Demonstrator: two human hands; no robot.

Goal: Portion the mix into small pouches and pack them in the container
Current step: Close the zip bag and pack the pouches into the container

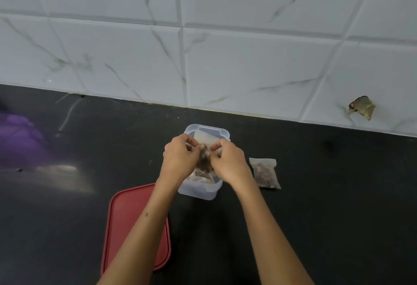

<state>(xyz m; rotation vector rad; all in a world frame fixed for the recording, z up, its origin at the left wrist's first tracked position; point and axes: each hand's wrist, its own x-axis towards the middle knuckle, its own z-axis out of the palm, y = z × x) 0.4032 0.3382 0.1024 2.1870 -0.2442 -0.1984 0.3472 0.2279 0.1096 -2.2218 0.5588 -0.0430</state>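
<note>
Fingers of both my left hand (179, 157) and right hand (228, 162) pinch the top of a small pouch (204, 141), dark mix inside, held over the clear container (203, 191) on the black counter (316, 194). More pouches seem to lie inside, though it's blurry. One filled pouch (265, 173) lies just right; the red lid (126, 221) lies near left.

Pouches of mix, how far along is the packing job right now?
Done: one filled pouch lies on the black counter, right of the clear container. In hand: both hands, left and right, hold another pouch over the container. Left: packing the counter pouch and fitting the red lid.
</note>
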